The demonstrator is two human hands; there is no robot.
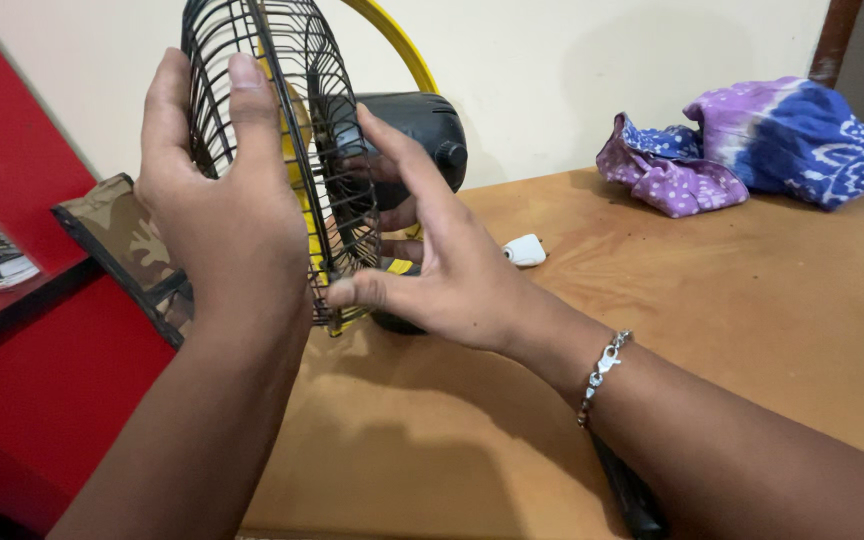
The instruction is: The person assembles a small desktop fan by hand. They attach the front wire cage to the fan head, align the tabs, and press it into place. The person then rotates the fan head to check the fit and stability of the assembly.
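A small table fan stands at the back left of a brown wooden table (752,300). It has a black wire grille (337,190), a yellow rim (397,45) and a black motor housing (427,125). My left hand (217,200) presses flat against the front of the grille, fingers pointing up. My right hand (442,260) reaches around the grille's right edge, thumb at its lower rim and fingers spread toward the motor side. A metal chain bracelet (602,365) sits on my right wrist.
A crumpled purple and blue patterned cloth (752,145) lies at the back right. A small white plug (524,250) rests near the fan. A camouflage fabric (122,245) hangs off the left edge beside red furniture (22,390). A black cord (627,495) runs under my right forearm.
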